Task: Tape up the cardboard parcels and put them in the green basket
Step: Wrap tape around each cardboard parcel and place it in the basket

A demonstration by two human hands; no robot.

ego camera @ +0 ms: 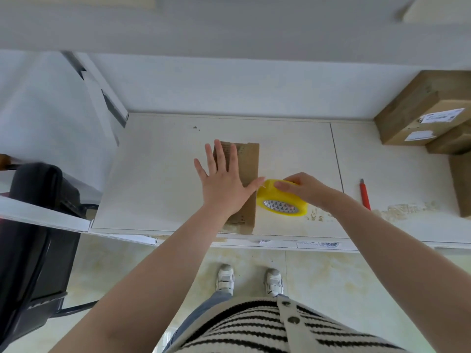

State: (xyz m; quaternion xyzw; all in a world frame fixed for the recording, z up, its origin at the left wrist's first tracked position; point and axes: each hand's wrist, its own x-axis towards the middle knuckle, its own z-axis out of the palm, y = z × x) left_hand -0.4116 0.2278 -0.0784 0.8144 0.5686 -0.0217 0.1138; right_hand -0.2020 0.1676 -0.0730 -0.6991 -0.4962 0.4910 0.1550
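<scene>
Lower frame: striped black-and-white knit top (pixel 254 324) and white trainers (pixel 225 278) on pale floor tiles (pixel 331 276). Both bare forearms reach up from the bottom edge toward the white tabletop (pixel 158 174).

Centre: left hand (pixel 221 184) lies flat on the long flat brown cardboard parcel (pixel 248 164), fingers straight and spread apart, thumb pointing right. The parcel lies lengthwise, its near end at the table's front edge.

Just right of it: right hand (pixel 305 188), fingers curled over the top of the yellow roll of clear packing tape (pixel 281 201), gripping it. The roll is tilted and sits beside the parcel's right edge, close to the left thumb.

Right of centre: red utility knife (pixel 365 194) on the table, apart from the roll.

Upper right: stacked brown cardboard boxes with white labels (pixel 420 108).

Left edge: black chair (pixel 33 225).
</scene>
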